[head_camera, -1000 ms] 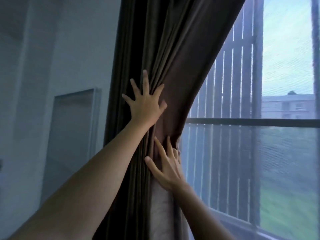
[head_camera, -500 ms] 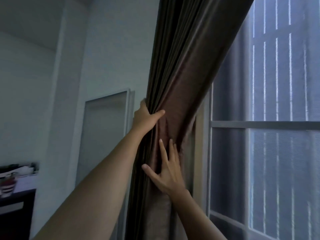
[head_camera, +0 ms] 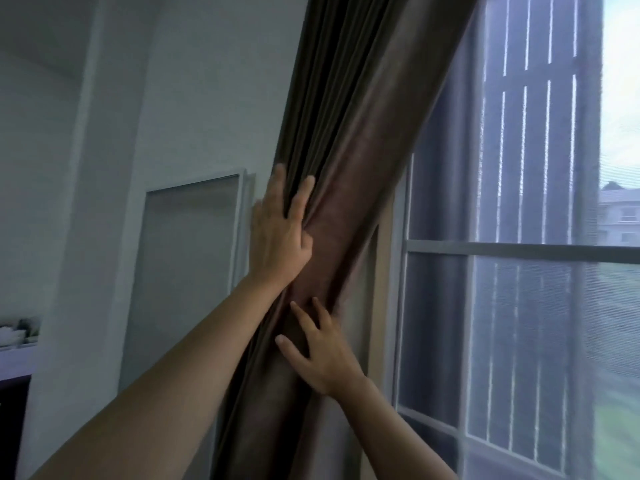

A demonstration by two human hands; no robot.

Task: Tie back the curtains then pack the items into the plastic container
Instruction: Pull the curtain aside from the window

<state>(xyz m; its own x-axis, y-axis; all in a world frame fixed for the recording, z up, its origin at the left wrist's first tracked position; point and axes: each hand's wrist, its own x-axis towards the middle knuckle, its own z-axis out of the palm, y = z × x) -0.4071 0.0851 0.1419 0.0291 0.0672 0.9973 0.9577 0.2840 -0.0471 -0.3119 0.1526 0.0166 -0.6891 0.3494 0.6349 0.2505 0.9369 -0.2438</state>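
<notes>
The brown curtain (head_camera: 349, 161) fills the middle of the frame, drawn into a thick slanting bundle from the upper right down to the lower centre, and nothing but two hands holds it gathered. The left hand (head_camera: 277, 233) lies higher up on the pleats, fingers mostly straight with a fold slipped between them. The right hand (head_camera: 322, 351) is spread flat against the cloth just below. Neither closes round the bundle, so the likely failure is the heavy folds sliding out and fanning back across the glass when one hand leaves to fetch a tie. No tie-back or hook shows, and the plastic container is out of view too. A hard downward pull could also strain the hanging at the top, which is hidden. To the right stands the window (head_camera: 519, 249), with a slatted screen (head_camera: 512, 150) behind the upper pane. A white-framed panel (head_camera: 190, 271) leans on the wall just left of the curtain, close enough to be knocked. At the far left edge a desk (head_camera: 15, 362) carries blurred items.
</notes>
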